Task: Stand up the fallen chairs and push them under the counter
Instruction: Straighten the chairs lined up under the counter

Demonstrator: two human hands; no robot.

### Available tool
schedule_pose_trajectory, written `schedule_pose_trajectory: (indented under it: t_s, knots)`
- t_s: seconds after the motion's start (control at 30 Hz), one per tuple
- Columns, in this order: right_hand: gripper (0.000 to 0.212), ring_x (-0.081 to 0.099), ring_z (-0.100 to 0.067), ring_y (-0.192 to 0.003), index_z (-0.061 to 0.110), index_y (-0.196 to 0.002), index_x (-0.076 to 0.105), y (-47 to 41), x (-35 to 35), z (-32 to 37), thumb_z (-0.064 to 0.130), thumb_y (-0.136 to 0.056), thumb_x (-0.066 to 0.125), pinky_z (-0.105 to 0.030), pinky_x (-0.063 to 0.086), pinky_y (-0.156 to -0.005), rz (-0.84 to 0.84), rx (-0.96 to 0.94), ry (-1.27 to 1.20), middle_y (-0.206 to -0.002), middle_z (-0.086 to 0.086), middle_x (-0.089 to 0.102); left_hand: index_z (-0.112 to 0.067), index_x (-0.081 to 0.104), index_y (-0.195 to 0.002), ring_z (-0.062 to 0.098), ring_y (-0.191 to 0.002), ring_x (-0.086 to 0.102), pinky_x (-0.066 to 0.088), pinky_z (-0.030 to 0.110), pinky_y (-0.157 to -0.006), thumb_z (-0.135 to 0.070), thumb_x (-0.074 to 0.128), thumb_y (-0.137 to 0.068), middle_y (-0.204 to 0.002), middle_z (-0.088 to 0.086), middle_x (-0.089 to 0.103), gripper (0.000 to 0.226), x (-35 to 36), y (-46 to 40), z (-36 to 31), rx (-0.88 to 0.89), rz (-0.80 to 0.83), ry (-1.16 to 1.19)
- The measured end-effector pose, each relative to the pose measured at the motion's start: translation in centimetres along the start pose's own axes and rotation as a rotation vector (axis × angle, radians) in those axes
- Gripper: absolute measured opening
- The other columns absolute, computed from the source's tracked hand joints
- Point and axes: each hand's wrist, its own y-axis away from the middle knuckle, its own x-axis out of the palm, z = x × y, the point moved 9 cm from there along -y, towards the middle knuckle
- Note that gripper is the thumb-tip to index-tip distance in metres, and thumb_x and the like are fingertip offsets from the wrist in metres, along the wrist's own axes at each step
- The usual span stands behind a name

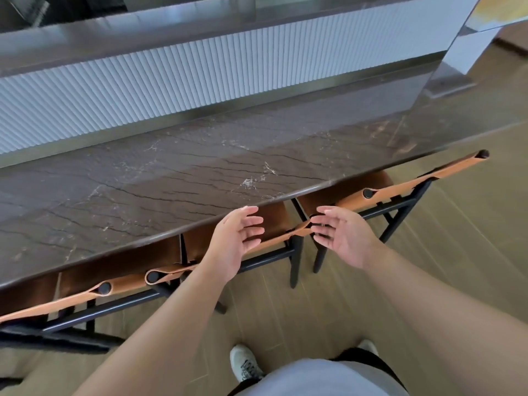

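Three chairs with black frames and tan leather backs stand upright along the dark marble counter (pixel 171 178), their brown seats tucked under its edge. The middle chair (pixel 274 224) is right in front of me, the left chair (pixel 94 292) and the right chair (pixel 400 190) flank it. My left hand (pixel 237 238) hovers open over the middle chair's back strap, fingers spread, holding nothing. My right hand (pixel 343 235) is open beside that chair's right post, fingers close to the strap's end but not closed on it.
A ribbed white panel (pixel 171 81) rises behind the counter top. Wooden floor (pixel 428 267) lies beneath and to the right. My white shoes (pixel 245 364) stand just behind the middle chair.
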Motion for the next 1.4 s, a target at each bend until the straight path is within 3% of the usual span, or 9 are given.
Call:
schedule_pose_trajectory:
  t_s: [0.27,0.43,0.57,0.7,0.77,0.87,1.0,1.4]
  knots:
    - [0.026,0.07,-0.028,-0.104,0.011,-0.118,0.066,-0.9,-9.9,4.4,0.018,-0.096,0.055,-0.039,0.056,-0.08,0.083,0.014,-0.094,-0.109,-0.011,0.074,-0.015,0.069,-0.115,0.02,-0.088,0.068,0.051,0.034,-0.077,-0.021,0.055,-0.097,-0.105,0.007,0.072,0.024,12.0,2.7,2.5,0.018,-0.116,0.048]
    - [0.027,0.067,-0.03,-0.108,0.009,-0.121,0.065,-0.8,-19.5,7.8,0.018,-0.097,0.055,-0.042,0.053,-0.088,0.095,0.038,-0.082,-0.111,-0.013,0.073,-0.01,0.065,-0.122,0.023,-0.092,0.063,0.049,0.04,-0.096,-0.016,0.052,-0.099,-0.104,0.011,0.069,0.028,21.7,3.8,6.2,-0.028,-0.166,0.033]
    - [0.025,0.069,-0.028,-0.104,0.01,-0.118,0.067,-0.6,-25.7,10.2,0.019,-0.096,0.058,-0.041,0.054,-0.086,0.074,0.034,-0.108,-0.107,-0.012,0.074,-0.008,0.065,-0.123,0.026,-0.1,0.061,0.046,0.041,-0.102,-0.013,0.054,-0.099,-0.11,0.013,0.066,0.027,27.2,4.5,7.9,-0.08,-0.223,0.019]
    - [0.024,0.071,-0.025,-0.099,0.012,-0.116,0.069,-0.4,-29.3,12.2,0.021,-0.096,0.06,-0.039,0.054,-0.082,0.071,0.027,-0.136,-0.106,-0.011,0.073,-0.007,0.068,-0.107,0.029,-0.106,0.062,0.044,0.042,-0.106,-0.012,0.057,-0.096,-0.113,0.015,0.066,0.017,30.9,4.4,8.2,-0.111,-0.259,-0.013]
    - [0.025,0.07,-0.026,-0.101,0.011,-0.117,0.068,-0.4,-30.7,12.9,0.021,-0.095,0.06,-0.038,0.054,-0.082,0.048,0.027,-0.15,-0.107,-0.011,0.072,-0.009,0.068,-0.103,0.027,-0.104,0.062,0.046,0.04,-0.102,-0.013,0.058,-0.095,-0.11,0.013,0.067,0.013,32.4,3.5,8.4,-0.121,-0.274,0.002]
    - [0.025,0.069,-0.025,-0.097,0.01,-0.116,0.067,-0.5,-32.6,13.2,0.02,-0.094,0.062,-0.037,0.053,-0.078,0.009,0.036,-0.189,-0.104,-0.01,0.072,-0.009,0.068,-0.114,0.023,-0.094,0.063,0.048,0.035,-0.089,-0.013,0.06,-0.094,-0.099,0.01,0.068,0.021,35.1,1.6,9.0,-0.126,-0.246,0.018]
    - [0.02,0.067,-0.023,-0.087,0.008,-0.111,0.067,-0.7,-34.4,14.3,0.018,-0.094,0.062,-0.036,0.052,-0.075,-0.016,0.02,-0.19,-0.096,-0.008,0.07,-0.01,0.069,-0.114,0.023,-0.091,0.064,0.049,0.035,-0.087,-0.015,0.064,-0.092,-0.102,0.01,0.068,0.023,38.5,-1.0,9.8,-0.125,-0.165,0.004]
    - [0.024,0.063,-0.023,-0.09,0.006,-0.113,0.066,-5.5,-35.6,20.1,0.005,-0.094,0.05,-0.044,0.051,-0.097,-0.189,-0.009,-0.06,-0.1,-0.01,0.068,-0.015,0.07,-0.107,0.022,-0.091,0.068,0.049,0.033,-0.078,-0.016,0.061,-0.095,-0.103,0.007,0.073,0.014,39.8,-9.9,8.8,-0.19,-0.115,-0.007]
